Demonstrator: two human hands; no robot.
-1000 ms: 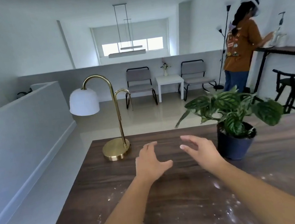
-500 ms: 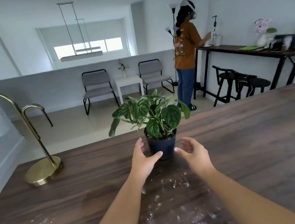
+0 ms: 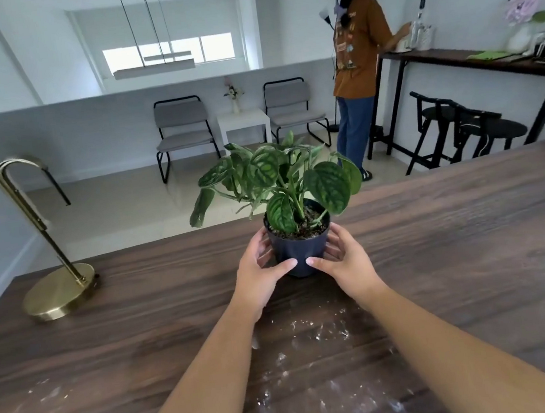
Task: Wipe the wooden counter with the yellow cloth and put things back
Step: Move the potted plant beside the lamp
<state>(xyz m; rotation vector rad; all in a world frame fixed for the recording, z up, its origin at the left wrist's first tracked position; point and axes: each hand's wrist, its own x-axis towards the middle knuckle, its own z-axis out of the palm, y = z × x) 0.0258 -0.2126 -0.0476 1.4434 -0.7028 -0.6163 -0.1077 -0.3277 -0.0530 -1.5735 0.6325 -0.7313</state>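
A potted plant point(image 3: 299, 252) with striped green leaves in a dark blue pot stands on the dark wooden counter point(image 3: 458, 252). My left hand point(image 3: 262, 271) wraps the pot's left side and my right hand point(image 3: 341, 259) wraps its right side, thumbs meeting at the front. White powder point(image 3: 304, 367) is scattered over the counter near me, between and beside my forearms. No yellow cloth is in view.
A brass desk lamp point(image 3: 58, 294) stands on the counter's far left corner. Beyond the counter's far edge the floor lies lower, with two grey chairs point(image 3: 183, 131), a white side table point(image 3: 243, 124), black stools point(image 3: 467, 127) and a person point(image 3: 358, 65) at a high table.
Both hands have closed around the plant pot, which they only flanked half a second ago. The view has swung right, sliding the lamp toward the left edge.
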